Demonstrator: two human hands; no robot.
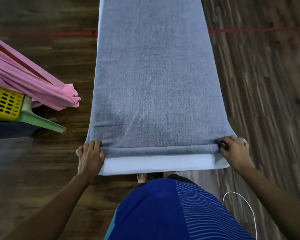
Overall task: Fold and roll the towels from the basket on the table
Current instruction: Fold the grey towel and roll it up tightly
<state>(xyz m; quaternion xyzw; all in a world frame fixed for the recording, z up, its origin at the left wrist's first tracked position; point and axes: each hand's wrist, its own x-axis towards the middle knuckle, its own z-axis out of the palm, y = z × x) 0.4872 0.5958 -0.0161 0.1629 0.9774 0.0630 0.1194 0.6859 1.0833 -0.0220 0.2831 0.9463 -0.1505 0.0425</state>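
Note:
A grey-blue towel (154, 80) lies flat along a narrow white table (156, 164), covering nearly all of it. Its near end is turned into a thin roll (159, 150) across the table's width. My left hand (90, 156) grips the roll's left end, fingers curled over it. At the right end my right hand (235, 151) holds the roll the same way. A pink towel (30, 78) hangs out of a yellow basket (4, 104) at the left.
The basket sits on a green stool (42, 120) to the left of the table. Dark wooden floor (267, 84) lies on both sides, with a red line (241, 30) across it. A white cable (239, 203) loops by my right side.

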